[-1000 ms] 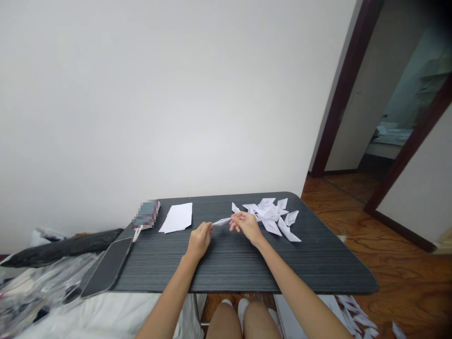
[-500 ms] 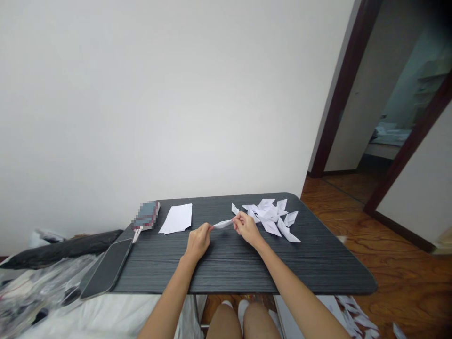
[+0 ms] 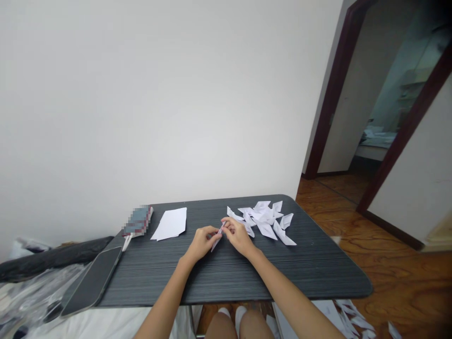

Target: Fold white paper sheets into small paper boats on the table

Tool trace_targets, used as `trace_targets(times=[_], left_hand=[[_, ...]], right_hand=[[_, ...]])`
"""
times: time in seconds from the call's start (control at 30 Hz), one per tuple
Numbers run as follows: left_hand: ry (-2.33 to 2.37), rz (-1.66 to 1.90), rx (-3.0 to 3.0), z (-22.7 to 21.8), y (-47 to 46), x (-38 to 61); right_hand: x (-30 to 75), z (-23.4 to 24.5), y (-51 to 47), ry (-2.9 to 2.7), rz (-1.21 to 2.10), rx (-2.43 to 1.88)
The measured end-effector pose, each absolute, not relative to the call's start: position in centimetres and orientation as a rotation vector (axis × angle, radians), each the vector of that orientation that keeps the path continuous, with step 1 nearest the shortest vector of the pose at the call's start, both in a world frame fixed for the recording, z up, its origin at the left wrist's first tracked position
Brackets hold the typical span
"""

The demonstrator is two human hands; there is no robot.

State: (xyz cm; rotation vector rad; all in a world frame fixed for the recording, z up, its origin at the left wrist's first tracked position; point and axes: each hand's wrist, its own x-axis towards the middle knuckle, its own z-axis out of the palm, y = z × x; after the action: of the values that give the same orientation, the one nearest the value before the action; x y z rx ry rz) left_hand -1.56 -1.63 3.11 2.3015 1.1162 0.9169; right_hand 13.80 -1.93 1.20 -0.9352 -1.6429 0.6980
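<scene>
Both my hands meet over the middle of a dark grey table [image 3: 247, 278]. My left hand [image 3: 202, 243] and my right hand [image 3: 238, 236] pinch a small folded white paper piece [image 3: 218, 236] between their fingertips; it points down towards the tabletop. Just right of my right hand lies a heap of several folded white paper shapes [image 3: 265, 219]. A flat stack of white paper sheets [image 3: 171, 224] lies to the left of my hands.
A blurred-out small box [image 3: 137, 220] sits at the table's far left corner. A dark phone or tablet [image 3: 92, 281] overhangs the left edge, beside a black bundle [image 3: 52, 256]. Paper scraps [image 3: 353, 318] lie on the wooden floor at right. An open doorway [image 3: 384, 122] is at right.
My hands have come closer together. The paper piece, stretched level between them before, now hangs tilted downwards between the fingertips. The view has shifted a little.
</scene>
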Motion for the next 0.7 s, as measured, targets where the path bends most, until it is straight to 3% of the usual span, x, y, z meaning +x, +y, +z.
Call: trace_targets(times=[0.17,0.7], left_hand=[[1.067,0.944,2.104,2.0,-1.4,-1.3],[1.086,1.012,2.436,1.8,-2.7,-0.6]], right_hand=[[13.1,-0.1,-1.5,-1.572,0.818,-1.118],[13.1,0.5,-2.3,-1.798,0.794,-1.210]])
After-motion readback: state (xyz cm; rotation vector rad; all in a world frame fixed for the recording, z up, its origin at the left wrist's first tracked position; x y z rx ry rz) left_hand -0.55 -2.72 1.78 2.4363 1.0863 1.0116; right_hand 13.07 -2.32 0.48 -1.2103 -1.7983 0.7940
